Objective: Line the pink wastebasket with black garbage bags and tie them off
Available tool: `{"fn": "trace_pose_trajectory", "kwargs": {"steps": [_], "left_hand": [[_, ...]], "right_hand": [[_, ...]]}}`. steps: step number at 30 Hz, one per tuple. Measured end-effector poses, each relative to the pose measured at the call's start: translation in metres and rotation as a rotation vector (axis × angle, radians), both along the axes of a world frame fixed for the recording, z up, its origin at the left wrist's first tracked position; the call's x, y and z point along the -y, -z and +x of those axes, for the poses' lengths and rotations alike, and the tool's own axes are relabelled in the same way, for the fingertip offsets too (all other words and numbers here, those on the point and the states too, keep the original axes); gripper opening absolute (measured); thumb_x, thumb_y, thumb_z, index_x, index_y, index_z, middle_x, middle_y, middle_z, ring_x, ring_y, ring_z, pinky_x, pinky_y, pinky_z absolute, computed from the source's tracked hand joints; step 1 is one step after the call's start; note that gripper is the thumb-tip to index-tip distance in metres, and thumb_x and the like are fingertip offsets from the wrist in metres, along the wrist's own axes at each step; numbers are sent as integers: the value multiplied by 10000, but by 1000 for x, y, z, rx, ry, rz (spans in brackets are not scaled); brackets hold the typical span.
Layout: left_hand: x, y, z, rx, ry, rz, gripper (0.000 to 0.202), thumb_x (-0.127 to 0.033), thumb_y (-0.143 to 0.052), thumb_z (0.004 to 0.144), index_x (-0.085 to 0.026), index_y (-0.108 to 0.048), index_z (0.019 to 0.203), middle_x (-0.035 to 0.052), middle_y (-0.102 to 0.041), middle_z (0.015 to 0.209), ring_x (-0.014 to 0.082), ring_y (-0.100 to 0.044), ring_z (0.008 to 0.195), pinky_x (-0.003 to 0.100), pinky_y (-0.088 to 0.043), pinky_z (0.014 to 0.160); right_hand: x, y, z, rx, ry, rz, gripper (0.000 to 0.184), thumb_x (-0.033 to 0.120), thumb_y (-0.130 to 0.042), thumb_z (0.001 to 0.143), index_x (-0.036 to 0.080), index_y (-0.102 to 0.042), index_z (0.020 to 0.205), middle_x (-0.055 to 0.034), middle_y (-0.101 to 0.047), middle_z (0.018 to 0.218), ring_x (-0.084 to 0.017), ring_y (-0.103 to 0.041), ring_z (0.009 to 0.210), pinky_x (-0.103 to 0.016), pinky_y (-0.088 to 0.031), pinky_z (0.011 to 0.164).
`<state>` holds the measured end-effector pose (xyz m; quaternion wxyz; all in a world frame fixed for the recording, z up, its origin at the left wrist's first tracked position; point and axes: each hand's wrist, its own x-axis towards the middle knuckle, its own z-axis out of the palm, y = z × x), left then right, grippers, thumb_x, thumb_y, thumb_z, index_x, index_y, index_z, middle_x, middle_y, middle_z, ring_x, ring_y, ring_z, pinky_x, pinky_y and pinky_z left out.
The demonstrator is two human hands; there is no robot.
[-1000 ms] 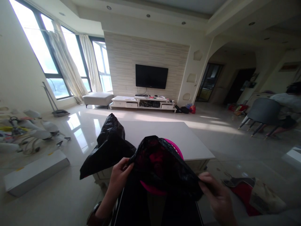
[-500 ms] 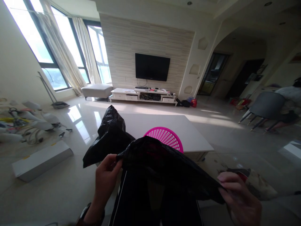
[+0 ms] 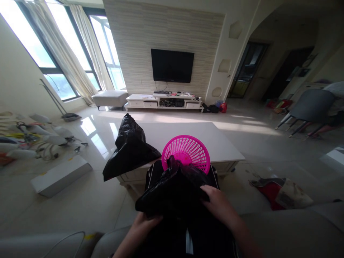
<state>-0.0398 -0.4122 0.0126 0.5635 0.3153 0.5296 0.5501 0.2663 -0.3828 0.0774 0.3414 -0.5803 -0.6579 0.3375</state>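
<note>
Both my hands hold a crumpled black plastic bag [image 3: 174, 188] low over my lap. My left hand [image 3: 143, 224] grips its lower left edge from below, fingers curled under it. My right hand [image 3: 219, 204] presses on its right side, fingers closed on the plastic. Just beyond the bag stands a pink perforated basket [image 3: 188, 150], at the near edge of a white coffee table [image 3: 215, 139]. A second black bag [image 3: 130, 148] lies bunched on the table's left corner, hanging over the edge.
A flat white box [image 3: 60, 175] and scattered white items [image 3: 34, 138] lie on the glossy floor at left. A red and beige object [image 3: 279, 193] lies at right. Farther off are a TV stand [image 3: 163, 102], an ottoman [image 3: 109, 98] and a person on a grey chair [image 3: 313, 107].
The bag was stretched wide between my hands; now both hands have come together and lowered, bunching it over my lap. The pink basket is uncovered.
</note>
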Motion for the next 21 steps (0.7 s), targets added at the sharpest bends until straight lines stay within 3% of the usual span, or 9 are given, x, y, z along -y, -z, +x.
{"fn": "trace_pose_trajectory", "kwargs": {"steps": [2,4,7,11,13,15,18,19,21], "left_hand": [[5,8,4,-37,51,-75,663,-348,-988,511,-237,-739,1116,113,-784,1149,457,-660,1226,526,-540,1071],[5,4,4,-66,152,-96,568,-439,-960,589,-221,-759,1073,113,-798,1112,448,-692,1179,499,-577,1015],[4,-21,3,2,285,-63,552,-521,-923,663,-190,-764,1076,118,-803,1093,403,-732,1096,467,-618,934],[12,-62,9,84,254,-8,555,-466,-904,722,-178,-743,1168,124,-787,1148,356,-732,1092,420,-630,893],[18,-74,12,105,238,21,551,-418,-900,737,-184,-721,1203,120,-783,1125,338,-737,1058,383,-631,843],[21,-77,13,144,188,89,582,-364,-916,720,-230,-674,1232,88,-768,1130,303,-739,1013,346,-629,777],[20,-69,13,175,16,182,609,-266,-960,652,-285,-613,1152,9,-736,1126,222,-710,1032,286,-615,807],[20,-64,13,162,-4,160,599,-261,-967,643,-276,-615,1128,4,-732,1118,209,-700,1041,278,-610,829],[20,-58,14,116,77,48,550,-318,-959,667,-226,-665,1121,45,-744,1107,217,-699,1017,292,-611,827]], "right_hand": [[3,-6,-2,7,-1,61,130,154,-705,802,263,-777,791,-34,-736,851,-229,-653,833,-319,-467,777],[11,-22,2,25,32,162,99,192,-675,859,242,-740,804,-31,-709,848,-219,-646,818,-313,-456,746],[28,-51,9,44,57,292,37,198,-697,864,233,-697,852,-19,-689,877,-199,-649,837,-299,-467,761],[53,-76,12,29,45,407,96,171,-693,873,234,-635,830,-6,-644,882,-175,-630,842,-280,-482,776],[63,-81,11,29,16,408,140,185,-677,897,232,-583,805,8,-591,820,-157,-592,770,-268,-465,714],[68,-83,10,34,-14,383,161,217,-686,909,230,-562,808,16,-563,793,-146,-562,725,-259,-451,671],[70,-87,8,23,-10,353,108,244,-679,930,223,-611,848,5,-582,822,-144,-579,743,-249,-465,676],[69,-88,8,16,-1,347,83,242,-667,940,222,-644,863,0,-589,836,-144,-590,756,-245,-474,683],[69,-91,9,19,19,350,77,234,-657,951,225,-713,898,-6,-600,855,-141,-614,775,-234,-493,698]]}}
